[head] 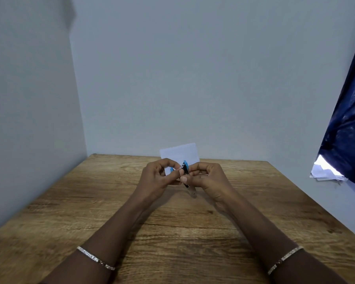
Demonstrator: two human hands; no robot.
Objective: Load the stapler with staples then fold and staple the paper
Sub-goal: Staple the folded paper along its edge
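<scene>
A wooden desk (90,201) fills the lower half of the view, set into a corner of pale grey walls. At the left, a thin sparkling bracelet (95,258) circles the person's left wrist, and the forearm reaches forward over the middle of the desk. The left hand (158,177) is raised above the desk toward its far edge, its fingers (177,172) curled narrowly, the thumb and fingertips pinching a small blue and black stapler (186,171). The stapler is held in the air between both hands, standing nearly upright, with a silver metal part pointing down toward the desk. Whether it holds staples is too small to tell. Behind it, a white sheet of paper (180,153) stands at the middle of the desk's far edge, against the back wall. The right hand (209,177) meets the left, its fingers curled round the other side of the stapler. A matching bracelet (285,259) sits on the right wrist. Beyond the desk's right edge hangs a dark blue curtain (348,130), with a bright patch at its lower corner.
</scene>
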